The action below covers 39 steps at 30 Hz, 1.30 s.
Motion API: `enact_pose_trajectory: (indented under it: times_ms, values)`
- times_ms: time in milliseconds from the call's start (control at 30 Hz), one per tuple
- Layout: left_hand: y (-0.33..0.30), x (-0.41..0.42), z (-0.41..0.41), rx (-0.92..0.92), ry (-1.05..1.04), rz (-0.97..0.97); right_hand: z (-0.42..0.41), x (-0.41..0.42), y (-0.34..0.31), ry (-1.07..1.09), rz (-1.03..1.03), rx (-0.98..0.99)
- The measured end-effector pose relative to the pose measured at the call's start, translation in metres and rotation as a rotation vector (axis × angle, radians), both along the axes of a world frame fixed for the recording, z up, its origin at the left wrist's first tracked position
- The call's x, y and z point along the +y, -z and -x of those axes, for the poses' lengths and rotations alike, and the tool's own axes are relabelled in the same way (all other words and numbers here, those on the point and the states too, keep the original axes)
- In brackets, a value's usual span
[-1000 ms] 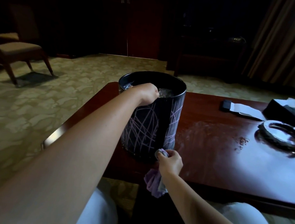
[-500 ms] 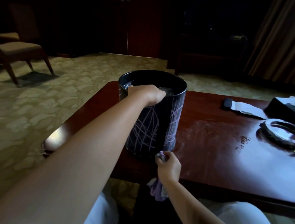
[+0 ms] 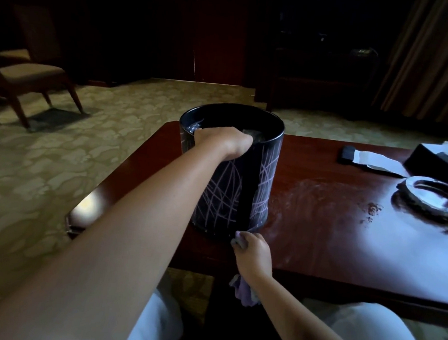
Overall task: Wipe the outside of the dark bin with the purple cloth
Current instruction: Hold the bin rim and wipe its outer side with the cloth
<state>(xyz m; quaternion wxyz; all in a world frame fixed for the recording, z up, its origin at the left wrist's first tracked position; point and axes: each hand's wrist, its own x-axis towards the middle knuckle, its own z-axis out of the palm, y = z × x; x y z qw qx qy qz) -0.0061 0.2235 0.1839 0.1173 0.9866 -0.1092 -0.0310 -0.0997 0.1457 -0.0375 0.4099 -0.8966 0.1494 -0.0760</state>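
Note:
The dark bin [image 3: 246, 182], round with pale scratchy lines on its side, stands upright near the left front of the reddish wooden table [image 3: 328, 231]. My left hand [image 3: 222, 141] grips its near rim, fingers curled over into the inside. My right hand [image 3: 254, 252] holds the bunched purple cloth [image 3: 244, 292] at the bin's bottom front edge. One end of the cloth pokes out above my fingers and touches the bin's base; the rest hangs below my wrist.
On the table's right side lie a silver ashtray [image 3: 434, 204], a black tissue box [image 3: 438, 160] and a dark remote on white paper [image 3: 352, 156]. A wooden chair [image 3: 26, 79] stands on the carpet at far left. My knees in white sit under the front edge.
My left hand shifted along the rim toward the right, and the bin turned slightly. My right hand with the cloth stayed low at the bin's base, moving a little right.

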Motion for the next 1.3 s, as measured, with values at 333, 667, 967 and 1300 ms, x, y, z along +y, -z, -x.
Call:
enact_pose_trajectory:
  times_ms: [333, 667, 967, 1300]
  values:
    - [0.003, 0.0, -0.001, -0.067, 0.025, -0.022, 0.003, -0.001, 0.014, 0.039, 0.054, -0.091]
    - [0.004, 0.0, -0.002, -0.082, 0.037, 0.017, 0.006, -0.007, 0.021, -0.172, 0.237, -0.169]
    - [0.007, -0.001, -0.004, -0.087, 0.038, 0.063, 0.006, 0.0, 0.015, 0.097, 0.156, -0.075]
    - [0.008, -0.001, -0.004, -0.101, 0.04, 0.072, 0.006, -0.002, 0.018, 0.074, 0.127, -0.036]
